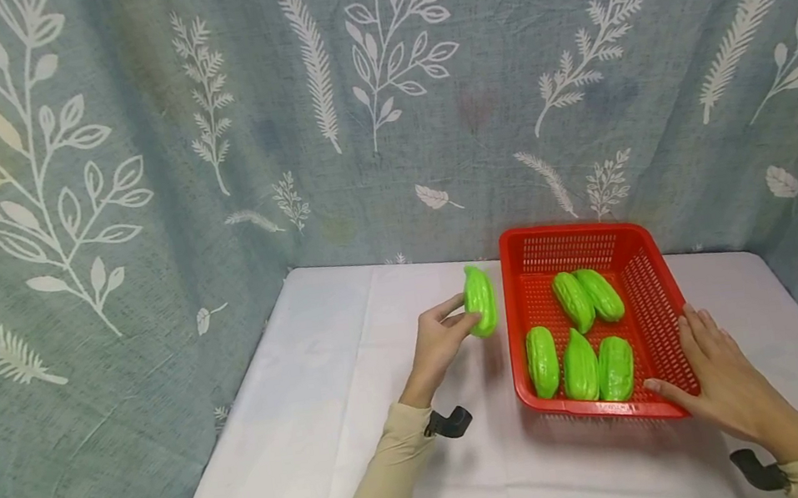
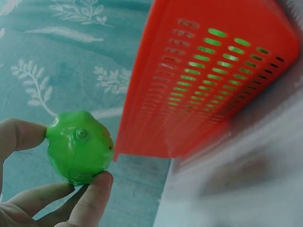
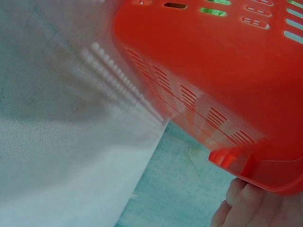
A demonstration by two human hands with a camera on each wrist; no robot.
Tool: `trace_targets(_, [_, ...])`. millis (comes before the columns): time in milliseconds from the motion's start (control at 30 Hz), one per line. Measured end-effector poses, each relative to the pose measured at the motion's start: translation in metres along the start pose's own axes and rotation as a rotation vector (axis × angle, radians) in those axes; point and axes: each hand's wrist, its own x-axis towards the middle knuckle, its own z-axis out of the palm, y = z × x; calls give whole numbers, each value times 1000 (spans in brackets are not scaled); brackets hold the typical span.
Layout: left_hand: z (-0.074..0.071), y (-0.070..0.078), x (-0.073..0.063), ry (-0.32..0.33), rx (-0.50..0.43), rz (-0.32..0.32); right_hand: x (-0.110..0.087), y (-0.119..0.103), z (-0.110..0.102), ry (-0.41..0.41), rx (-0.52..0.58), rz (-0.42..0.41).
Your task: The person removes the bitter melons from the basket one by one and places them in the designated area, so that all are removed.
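Observation:
My left hand pinches a bright green, ribbed toy gourd between thumb and fingers, held upright just left of the red plastic basket. In the left wrist view the rounded, lobed end of this gourd faces the camera, with a small nub on it. Several like it lie inside the basket: a pair of gourds toward the back and a row of gourds along the front. With fingers spread, my right hand rests on the basket's right rim, thumb at the front corner.
A white cloth covers the table under the basket. Behind and at both sides hangs a blue-green curtain with white leaf prints, close to the basket's back rim. Black wrist straps show on both sleeves.

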Motion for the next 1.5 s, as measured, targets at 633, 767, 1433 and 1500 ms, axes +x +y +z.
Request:
trace_targets(633, [-6, -33, 5, 58, 14, -46, -1, 1, 2, 31, -1, -26])
trace_targets(767, [-6, -40, 5, 70, 26, -59, -1, 1, 3, 35, -2, -26])
trace_targets(1433, [-10, -56, 4, 58, 12, -120, 0, 0, 2, 13, 10, -5])
trace_targets(1500, [-10, -58, 5, 55, 15, -123, 0, 0, 2, 10, 11, -3])
